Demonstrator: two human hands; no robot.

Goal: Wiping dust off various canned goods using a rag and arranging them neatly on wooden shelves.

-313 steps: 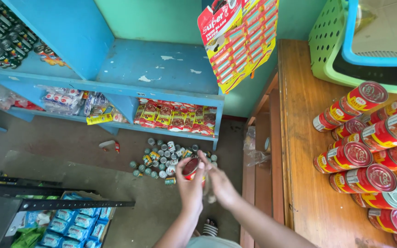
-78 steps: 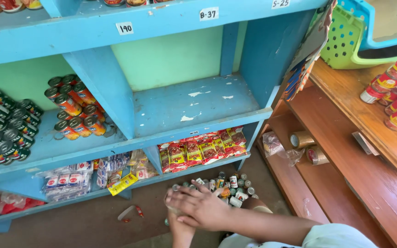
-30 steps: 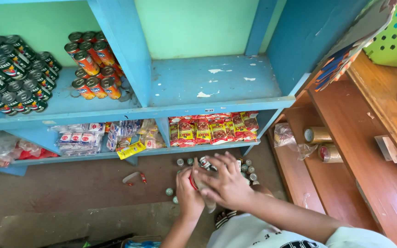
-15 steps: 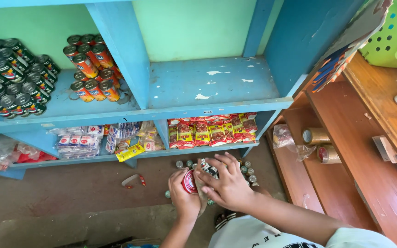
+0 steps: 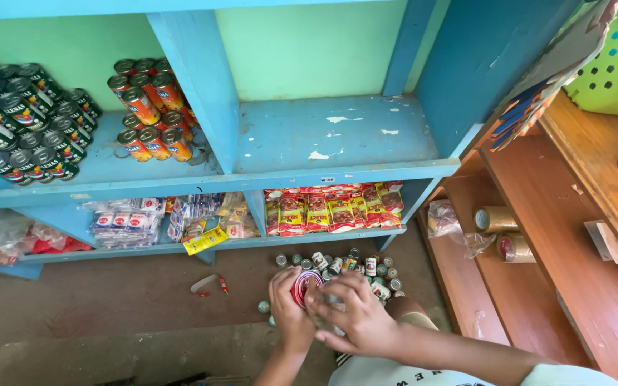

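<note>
Your left hand (image 5: 289, 309) sits low in the frame, just left of centre, with its fingers curled around a red-topped can (image 5: 305, 286) whose round lid faces the camera. Your right hand (image 5: 355, 319) is just beside it, fingers spread and bent over the can's right side; the fingertips (image 5: 316, 304) touch the can's rim, but you cannot tell whether they are gripping it. Directly above the hands lies a cluster of small cans (image 5: 352, 268) on the brown floor (image 5: 109, 293), ending close to the front edge of the lowest blue shelf (image 5: 180, 246). Left of the hands the floor stays open, apart from a small wrapper (image 5: 207, 284) and a single can (image 5: 263, 307). In the centre of the frame the blue shelf board (image 5: 337, 136) is bare, with chipped paint, bounded by an upright divider (image 5: 198, 78) on its left. Orange cans (image 5: 148, 107) and dark cans (image 5: 30, 114) fill the bay at upper left. Red sachets (image 5: 330, 209) line the compartment below the bare board. At right, the wooden shelves (image 5: 538, 236) crowd in close to your right forearm.
</note>
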